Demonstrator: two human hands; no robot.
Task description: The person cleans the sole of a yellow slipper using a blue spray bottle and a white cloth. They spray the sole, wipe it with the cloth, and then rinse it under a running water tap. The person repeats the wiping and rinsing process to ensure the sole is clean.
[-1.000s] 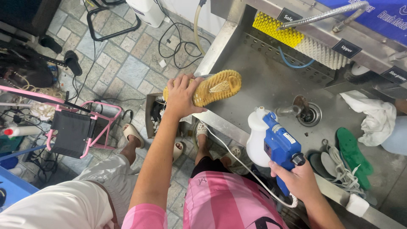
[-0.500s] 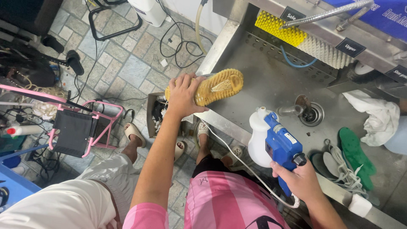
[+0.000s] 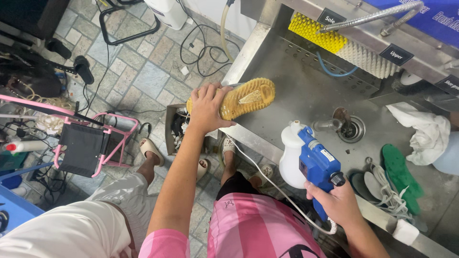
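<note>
My left hand (image 3: 206,107) grips a shoe (image 3: 239,98) turned sole-up, its tan ridged sole facing me, held over the left edge of a steel sink (image 3: 296,91). My right hand (image 3: 337,203) holds the handle of a blue spray gun (image 3: 315,162) with a white tank (image 3: 290,153) at its front; the nozzle points toward the shoe. A white cord runs from the gun down past my pink shorts.
Yellow and white brushes (image 3: 334,43) line the sink's back wall. A drain (image 3: 351,129), a white cloth (image 3: 425,134), green insoles (image 3: 399,174) and laces lie in the basin. A pink folding stool (image 3: 91,141), cables and another person's leg are at left.
The shoe in my left hand has stayed about where it was. The spray gun has shifted slightly and stays pointed at the shoe.
</note>
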